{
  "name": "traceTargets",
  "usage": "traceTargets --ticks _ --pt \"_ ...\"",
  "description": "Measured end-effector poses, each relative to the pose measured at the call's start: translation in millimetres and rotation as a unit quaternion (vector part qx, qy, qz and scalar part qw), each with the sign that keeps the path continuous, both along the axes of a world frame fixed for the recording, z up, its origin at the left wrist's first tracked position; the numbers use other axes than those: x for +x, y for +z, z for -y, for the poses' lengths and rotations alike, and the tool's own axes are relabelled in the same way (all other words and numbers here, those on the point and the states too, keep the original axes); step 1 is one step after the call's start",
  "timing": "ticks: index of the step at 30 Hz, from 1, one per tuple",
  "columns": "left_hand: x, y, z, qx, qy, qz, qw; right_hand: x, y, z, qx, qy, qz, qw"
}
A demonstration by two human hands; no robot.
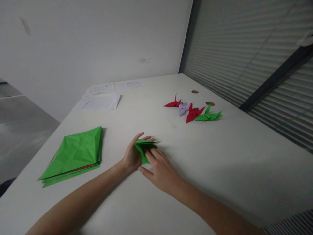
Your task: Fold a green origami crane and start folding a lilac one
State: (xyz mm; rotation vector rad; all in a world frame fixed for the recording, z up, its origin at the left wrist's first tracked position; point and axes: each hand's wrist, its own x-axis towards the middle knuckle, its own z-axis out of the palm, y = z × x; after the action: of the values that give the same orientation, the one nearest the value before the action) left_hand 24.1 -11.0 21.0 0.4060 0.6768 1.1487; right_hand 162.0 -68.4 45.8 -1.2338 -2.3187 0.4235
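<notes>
A small folded piece of green origami paper [141, 150] stands partly spread between my hands, low over the white table. My left hand [131, 155] is behind and to the left of it, supporting it against the palm, with fingertips showing past its top edge. Reaching in from the right, my right hand [160, 168] has its fingers inside the paper's fold. Its thumb is stretched out, apart from the paper. The tips of the right fingers are partly hidden by the folds.
Left of my hands lies a stack of creased green paper sheets [80, 150], with red edges between them. Folded cranes, two red [194, 113], one lilac [183, 108] and one green [209, 115], stand at the right. Printed papers [99, 101] lie farther back. Window blinds [220, 49] border the right.
</notes>
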Motion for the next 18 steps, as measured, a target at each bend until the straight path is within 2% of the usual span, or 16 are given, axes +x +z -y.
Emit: traceTargets --ticks 4,7,13,18 --pt "4.1 1.6 10.2 0.03 -0.068 0.004 0.997 -2.8 -6.0 3.1 -0.073 0.01 -0.018 0.997" --pt "5.9 3.1 15.1 0.044 -0.099 0.007 0.994 -4.2 -10.3 3.6 -0.09 0.021 -0.038 0.995" --pt "5.9 3.8 14.3 0.041 -0.097 0.005 0.994 -4.6 -12.4 2.6 -0.077 0.019 -0.042 0.996" --pt "5.8 2.4 9.0 -0.015 -0.094 0.012 0.995 -4.0 -16.5 1.7 -0.053 0.003 -0.02 0.998"
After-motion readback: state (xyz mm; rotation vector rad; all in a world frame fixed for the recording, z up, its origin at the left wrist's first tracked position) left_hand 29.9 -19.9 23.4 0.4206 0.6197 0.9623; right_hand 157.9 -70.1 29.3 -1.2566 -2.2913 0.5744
